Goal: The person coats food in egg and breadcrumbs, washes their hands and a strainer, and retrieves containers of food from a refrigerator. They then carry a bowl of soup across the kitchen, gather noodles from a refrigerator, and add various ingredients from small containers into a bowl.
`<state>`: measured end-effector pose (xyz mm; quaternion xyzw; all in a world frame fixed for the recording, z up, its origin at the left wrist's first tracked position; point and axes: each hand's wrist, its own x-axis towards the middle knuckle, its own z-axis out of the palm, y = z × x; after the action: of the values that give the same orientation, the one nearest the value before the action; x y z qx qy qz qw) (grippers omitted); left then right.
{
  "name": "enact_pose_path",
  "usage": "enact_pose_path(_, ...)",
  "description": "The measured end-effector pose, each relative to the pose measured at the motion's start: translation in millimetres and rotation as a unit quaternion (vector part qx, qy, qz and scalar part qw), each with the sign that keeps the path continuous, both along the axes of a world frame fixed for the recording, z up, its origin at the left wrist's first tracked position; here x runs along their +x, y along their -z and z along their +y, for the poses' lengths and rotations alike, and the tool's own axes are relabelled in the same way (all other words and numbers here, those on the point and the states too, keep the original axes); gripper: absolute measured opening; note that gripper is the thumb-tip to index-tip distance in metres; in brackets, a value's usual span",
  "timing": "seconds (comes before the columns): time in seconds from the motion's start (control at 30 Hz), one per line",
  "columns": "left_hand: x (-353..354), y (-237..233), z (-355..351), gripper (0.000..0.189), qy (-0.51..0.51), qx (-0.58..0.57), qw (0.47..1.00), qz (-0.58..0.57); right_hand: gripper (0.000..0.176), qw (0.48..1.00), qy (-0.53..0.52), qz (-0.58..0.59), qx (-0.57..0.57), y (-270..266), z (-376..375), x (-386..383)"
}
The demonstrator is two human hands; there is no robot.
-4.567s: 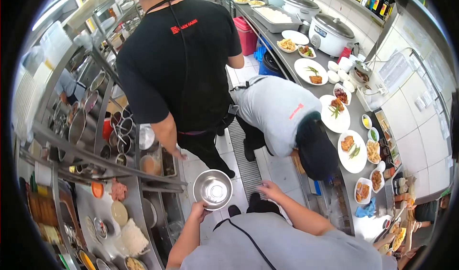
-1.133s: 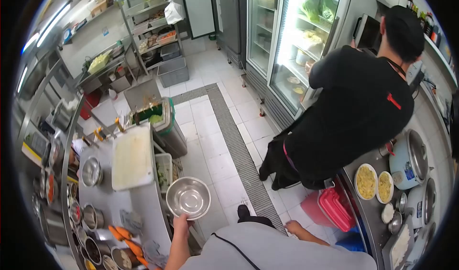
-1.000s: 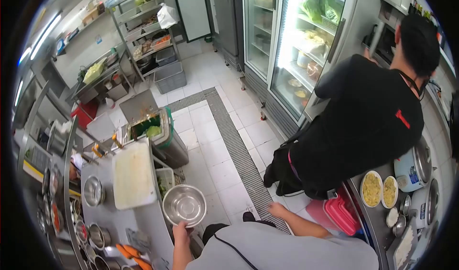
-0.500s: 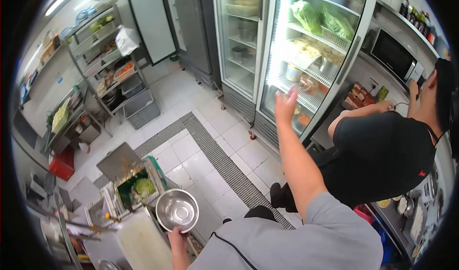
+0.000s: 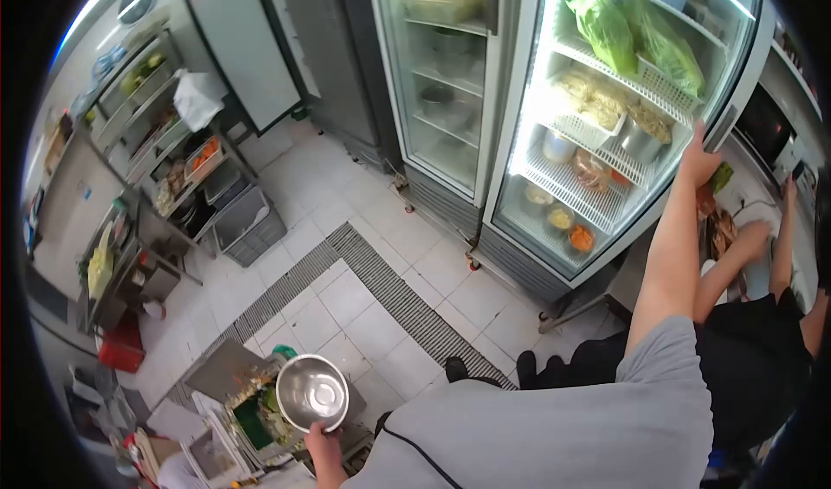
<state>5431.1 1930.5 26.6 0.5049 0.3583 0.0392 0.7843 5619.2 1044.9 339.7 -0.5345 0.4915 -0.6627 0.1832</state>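
My left hand [image 5: 324, 444] grips the near rim of a shiny metal mixing bowl [image 5: 301, 389]. Nothing shows inside the bowl, which I hold tilted near the open waste bin [image 5: 251, 428]. My right arm is stretched far forward and to the right. At its end, my right hand [image 5: 695, 165] is closed on the handle at the right edge of the lit glass-door fridge [image 5: 540, 130]; the fingertips are partly hidden. Behind the glass are leafy lettuce [image 5: 603, 32], a tray of pale food [image 5: 589, 99], a metal pot [image 5: 642, 143] and small tubs, one with orange food [image 5: 581, 239].
Close on my right, a person in black [image 5: 753, 376] reaches over a counter. A second glass-door fridge [image 5: 443, 156] stands left of the lit one. A floor drain grate [image 5: 389, 294] crosses the tiles. Shelving [image 5: 164, 134] and a grey crate [image 5: 248, 229] are at left.
My right hand has moved right, from in front of the fridge glass to its door handle. The view has shifted right and closer to the fridge. The bowl stays in my left hand.
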Motion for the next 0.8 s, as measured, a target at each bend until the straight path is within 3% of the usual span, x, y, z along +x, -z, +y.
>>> enact_pose_path(0.1, 19.4, 28.0, 28.2, 0.039, 0.012, -0.04, 0.999, 0.021, 0.083, 0.998, -0.069, -0.007, 0.0, 9.3, -31.2, -12.9)
enact_pose_path(0.17, 51.3, 37.1, 38.3, 0.036, 0.039, -0.058, 0.996, 0.049, 0.076, 0.993, -0.111, -0.001, 0.043, 3.2, -13.1, -23.7)
enact_pose_path(0.2, 74.5, 25.9, 35.4, 0.035, 0.055, -0.057, 0.995, 0.063, 0.075, 0.997, -0.058, 0.052, -0.019, 14.8, -33.4, -25.2)
enact_pose_path(0.3, 156.0, 16.9, 29.1, 0.035, 0.104, -0.027, 0.99, 0.088, 0.068, 0.995, -0.041, 0.049, -0.082, 25.1, -27.0, -29.7)
enact_pose_path(0.4, 251.6, 21.6, 26.5, 0.034, 0.227, -0.003, 0.973, 0.038, 0.06, 0.996, 0.001, 0.035, -0.085, 19.2, 49.9, -42.3)
enact_pose_path(0.5, 326.6, -26.9, -31.6, 0.031, 0.274, -0.092, 0.957, -0.005, 0.049, 0.993, -0.065, 0.008, -0.103, 29.4, 138.2, -67.1)
enact_pose_path(0.53, 342.5, -48.7, -54.9, 0.03, 0.285, -0.131, 0.949, -0.009, 0.048, 0.983, -0.12, -0.073, -0.114, 30.7, 185.4, -65.1)
enact_pose_path(0.57, 355.7, -65.1, -77.2, 0.031, 0.296, -0.168, 0.94, -0.009, 0.056, 0.978, -0.135, -0.083, -0.133, 45.1, 213.8, -68.4)
enact_pose_path(0.6, 367.3, -75.4, -98.0, 0.031, 0.311, -0.17, 0.935, -0.01, 0.066, 0.983, -0.113, -0.021, -0.143, 51.4, 248.6, -73.1)
enact_pose_path(0.67, 379.0, -95.2, -137.9, 0.029, 0.37, -0.295, 0.877, -0.083, 0.08, 0.977, -0.057, 0.059, -0.196, 58.0, 313.1, -69.9)
enact_pose_path(0.8, 379.9, -123.7, -216.7, 0.039, 0.439, -0.351, 0.822, -0.09, 0.083, 0.918, -0.211, 0.048, -0.334, 74.3, 390.9, -55.8)
